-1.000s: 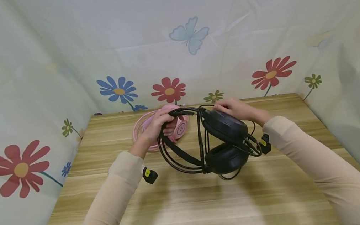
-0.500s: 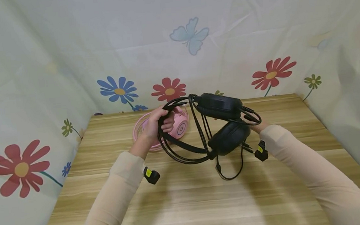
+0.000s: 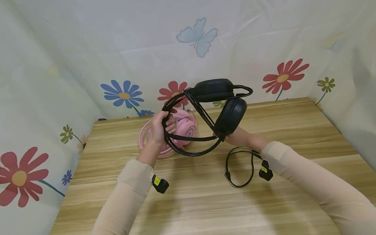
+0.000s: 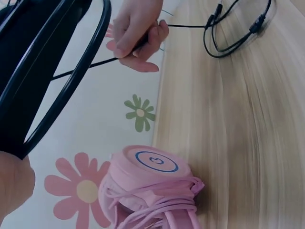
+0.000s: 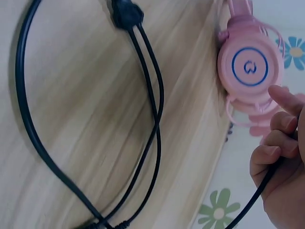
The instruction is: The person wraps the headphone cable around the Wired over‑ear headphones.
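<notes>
My left hand [image 3: 160, 129] grips the headband of a pair of black headphones [image 3: 214, 90], held up above the table. Turns of black cable run along the band and across to both ear cups, which point right. Below the lower ear cup is my right hand [image 3: 240, 137], partly hidden behind it in the head view. The left wrist view shows the right hand's fingers [image 4: 155, 40] curled round a black cable. A looped end of that cable [image 5: 157, 119] hangs low over the wood. Behind my left hand lie pink headphones [image 3: 186, 128] with their cable wound round them.
The wooden table [image 3: 196, 213] has a white curtain [image 3: 250, 26] printed with flowers behind it and along both sides. A black device with a yellow mark [image 3: 160, 183] sits at the left wrist, and a similar one [image 3: 265, 170] at the right.
The black headphones have risen and tilted farther back. My right hand has left the upper ear cup, passed behind the cups and come out below them on the cable, whose looped end now hangs free.
</notes>
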The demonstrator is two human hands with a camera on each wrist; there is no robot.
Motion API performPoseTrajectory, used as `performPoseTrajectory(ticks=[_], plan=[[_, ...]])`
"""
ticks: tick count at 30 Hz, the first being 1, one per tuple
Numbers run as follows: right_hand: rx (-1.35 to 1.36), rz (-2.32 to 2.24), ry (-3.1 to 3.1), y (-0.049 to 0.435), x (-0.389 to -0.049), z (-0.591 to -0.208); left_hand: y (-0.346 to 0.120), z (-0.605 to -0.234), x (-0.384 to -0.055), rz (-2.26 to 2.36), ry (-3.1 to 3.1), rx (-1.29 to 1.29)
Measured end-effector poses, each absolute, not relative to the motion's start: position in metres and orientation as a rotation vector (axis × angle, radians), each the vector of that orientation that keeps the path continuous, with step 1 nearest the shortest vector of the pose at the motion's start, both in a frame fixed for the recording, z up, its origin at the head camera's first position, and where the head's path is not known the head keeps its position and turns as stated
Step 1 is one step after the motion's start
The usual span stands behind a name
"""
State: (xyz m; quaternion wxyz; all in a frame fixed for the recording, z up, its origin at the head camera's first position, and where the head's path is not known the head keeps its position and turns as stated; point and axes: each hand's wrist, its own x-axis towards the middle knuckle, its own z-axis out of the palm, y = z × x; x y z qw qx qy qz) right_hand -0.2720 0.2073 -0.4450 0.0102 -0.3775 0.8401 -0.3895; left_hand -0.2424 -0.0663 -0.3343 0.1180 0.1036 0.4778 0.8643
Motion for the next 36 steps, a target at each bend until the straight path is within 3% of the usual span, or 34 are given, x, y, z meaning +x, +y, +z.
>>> performPoseTrajectory(ticks=[7,14,36], plan=[[-0.954,-0.797,2.811,0.185,-0.242,-0.412,-0.071,-0.343,-0.247,2.668,1.499,0.137],[-1.195,-0.761,2.816,0.183,-0.229,-0.404,-0.078,-0.352,-0.251,2.670,1.679,0.049],[-1.539,-0.761,2.701,0.209,-0.209,-0.361,-0.086,-0.363,-0.254,2.500,2.254,-0.230]])
